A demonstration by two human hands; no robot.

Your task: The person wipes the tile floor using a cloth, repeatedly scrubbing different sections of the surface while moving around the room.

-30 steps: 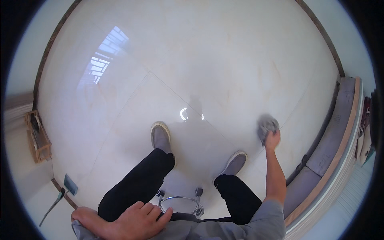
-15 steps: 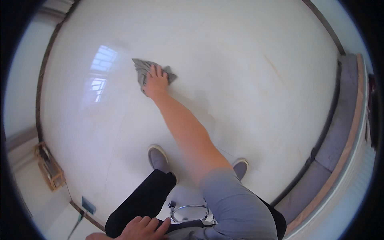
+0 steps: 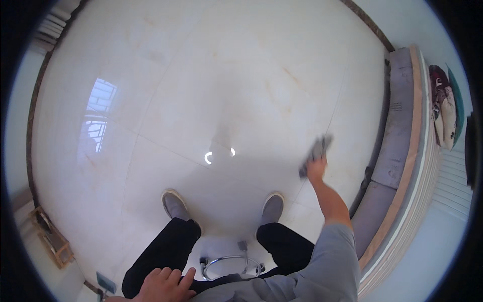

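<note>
A grey cloth (image 3: 320, 146) is on the pale shiny floor (image 3: 241, 80), out to the right of my feet. My right hand (image 3: 316, 169) grips it, with the arm stretched forward from a grey sleeve; motion smears the cloth and the fingers a little. At the lower left, my left hand (image 3: 165, 286) rests on my black-trousered thigh with its thumb apart from the fingers, and nothing shows in it.
My two grey shoes (image 3: 272, 206) stand apart on the floor. Between my legs shows a chrome ring with casters (image 3: 232, 259). A long grey padded base (image 3: 390, 161) runs along the right wall. A wooden frame-like object (image 3: 52, 239) lies at the left wall.
My right hand has swept the cloth from far left of centre to the right side and nearer. The view has shifted, and my left hand still rests on my thigh.
</note>
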